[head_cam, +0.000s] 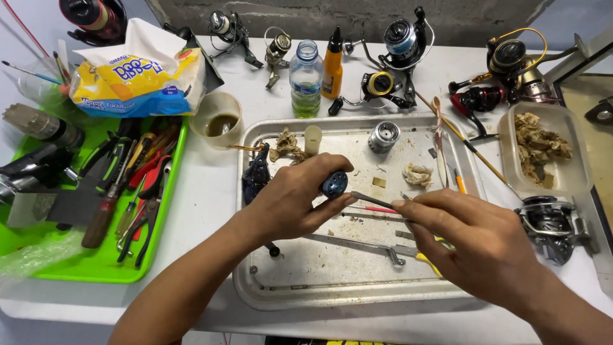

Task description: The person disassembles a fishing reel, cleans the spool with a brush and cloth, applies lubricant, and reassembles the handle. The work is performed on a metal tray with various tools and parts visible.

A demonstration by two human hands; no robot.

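Head view: left hand [300,198] clamps blue reel part [334,184]; right hand [466,233] pinches thin tool [373,200]; metal tray [357,295] rim near.

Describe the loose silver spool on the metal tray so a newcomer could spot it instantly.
Start at the big metal tray in the middle of the white table. Look at its far edge, right of the small cream cup and beyond the left hand. The silver spool stands there alone: a short ribbed metal drum, bare and detached, unlike the complete reels lined up behind the tray.
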